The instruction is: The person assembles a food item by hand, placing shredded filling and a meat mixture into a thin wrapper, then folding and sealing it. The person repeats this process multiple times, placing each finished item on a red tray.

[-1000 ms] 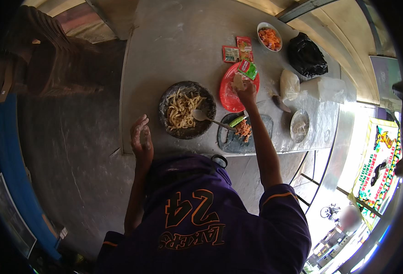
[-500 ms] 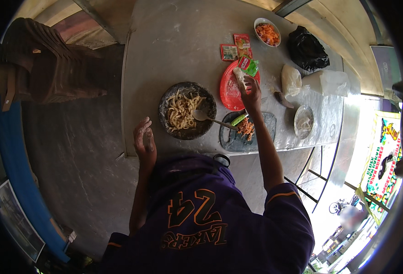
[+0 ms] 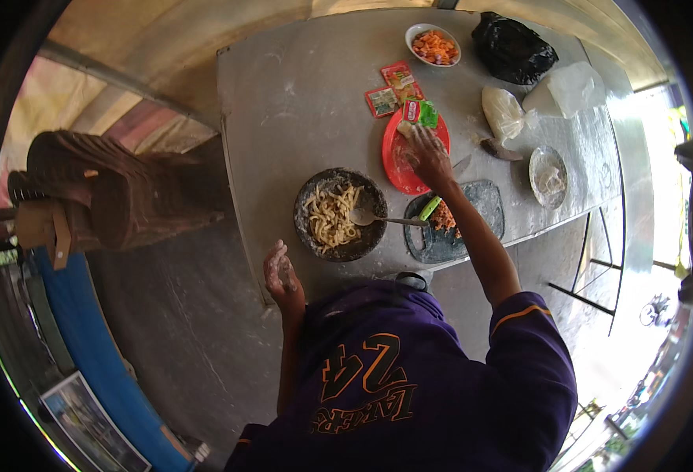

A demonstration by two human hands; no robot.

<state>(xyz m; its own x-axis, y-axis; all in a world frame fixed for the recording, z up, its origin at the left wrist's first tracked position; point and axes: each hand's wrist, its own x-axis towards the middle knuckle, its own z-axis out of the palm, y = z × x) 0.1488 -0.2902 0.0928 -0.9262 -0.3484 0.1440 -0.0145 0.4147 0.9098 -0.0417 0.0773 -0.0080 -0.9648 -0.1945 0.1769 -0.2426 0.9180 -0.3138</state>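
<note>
My right hand (image 3: 431, 156) is over the red plate (image 3: 394, 161), its floury fingers closed round a pale, flour-coated piece of dough (image 3: 405, 129). Most of that piece is hidden under the hand. My left hand (image 3: 282, 275), also dusted white, hovers by the table's front edge with its fingers apart and nothing in it. Between the two hands stands a dark bowl (image 3: 305, 234) of pale, floury strips (image 3: 332, 216). A metal spoon (image 3: 393, 221) leans in it, its handle reaching right toward a dark chopping board (image 3: 484, 206) with an orange-brown chopped heap (image 3: 445, 220) and a green-handled knife (image 3: 430, 208).
Red sachets (image 3: 400, 81) and a green packet (image 3: 422, 113) lie by the plate's far rim. Farther back are a bowl of orange pieces (image 3: 434, 47) and a black plastic bag (image 3: 513, 49). A bag of white powder (image 3: 503, 114) and a small dish (image 3: 548, 177) stand right. Stacked brown chairs (image 3: 118, 189) are left.
My view has shifted, so the table sits turned in the picture. My right hand now lies lower over the red plate and covers more of the dough. My left hand still hangs open.
</note>
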